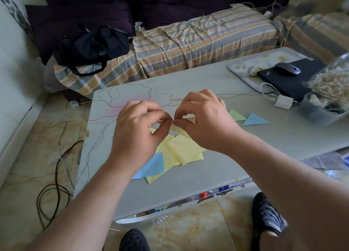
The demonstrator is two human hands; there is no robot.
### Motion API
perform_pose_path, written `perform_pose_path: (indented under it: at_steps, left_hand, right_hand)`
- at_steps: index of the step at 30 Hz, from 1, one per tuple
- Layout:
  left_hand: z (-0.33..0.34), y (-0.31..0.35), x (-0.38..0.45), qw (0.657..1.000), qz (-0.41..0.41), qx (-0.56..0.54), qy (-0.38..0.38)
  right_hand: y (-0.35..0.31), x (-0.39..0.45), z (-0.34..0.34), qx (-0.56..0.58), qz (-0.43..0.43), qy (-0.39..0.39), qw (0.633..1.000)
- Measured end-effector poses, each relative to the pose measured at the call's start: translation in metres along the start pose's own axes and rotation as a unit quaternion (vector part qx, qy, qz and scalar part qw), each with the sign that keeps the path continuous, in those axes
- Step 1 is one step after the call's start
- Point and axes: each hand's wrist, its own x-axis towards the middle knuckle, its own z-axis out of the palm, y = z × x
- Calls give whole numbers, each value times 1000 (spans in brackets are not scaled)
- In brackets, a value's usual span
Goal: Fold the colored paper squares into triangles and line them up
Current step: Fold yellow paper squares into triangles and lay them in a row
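My left hand and my right hand meet above the table, and each pinches an edge of one yellow paper held just over the pile. Most of that sheet is hidden behind my fingers. Below my hands lies a loose pile of yellow paper squares with a blue sheet at its left front. To the right, a folded green triangle and a folded blue triangle lie side by side on the grey table.
A flowered tray at the back right carries a black laptop with a mouse. A white charger and a plastic tub stand near the right edge. A striped sofa lies behind; cables trail on the floor at left.
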Motion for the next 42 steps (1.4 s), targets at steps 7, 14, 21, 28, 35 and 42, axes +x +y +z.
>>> perform_pose_path:
  at_steps: [7,14,21,28,35,42]
  left_hand:
    - [-1,2,-1,998,-47,-18,25]
    - [-5,0,-2,995,-80,-49,28]
    - [-8,-1,-1,994,-94,-52,-3]
    - [-11,0,-1,973,-187,-121,-56]
    - [-10,-1,6,960,-231,-138,-82]
    - [-6,-6,-5,922,-306,-227,-71]
  right_hand:
    - [1,4,-9,16,5,5,1000]
    - [8,7,-17,54,39,-11,998]
    - [14,8,-29,35,83,-43,995]
    - [17,9,-35,67,158,-94,981]
    - [15,11,-41,66,166,-112,977]
    - [19,9,-36,155,229,-94,956]
